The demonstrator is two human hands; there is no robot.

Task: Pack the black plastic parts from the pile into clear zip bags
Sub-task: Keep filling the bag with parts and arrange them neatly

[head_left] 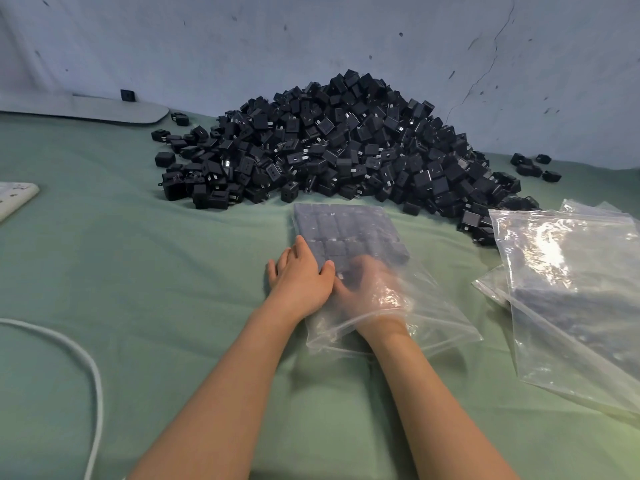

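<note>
A big pile of black plastic parts point(346, 143) lies at the back of the green cloth, against the wall. In front of it lies a clear zip bag point(349, 233) with rows of black parts packed flat inside. My left hand point(299, 275) presses flat on the bag's left edge from outside. My right hand point(370, 289) is inside the bag through its open mouth, blurred behind the plastic, fingers against the nearest row of parts. Whether it grips a part is hidden.
A stack of empty clear zip bags point(571, 289) lies at the right. A white cable point(93, 368) curves along the left front. A white power strip point(14, 199) sits at the left edge. A grey flat base point(117, 109) lies back left. Loose parts point(533, 166) lie back right.
</note>
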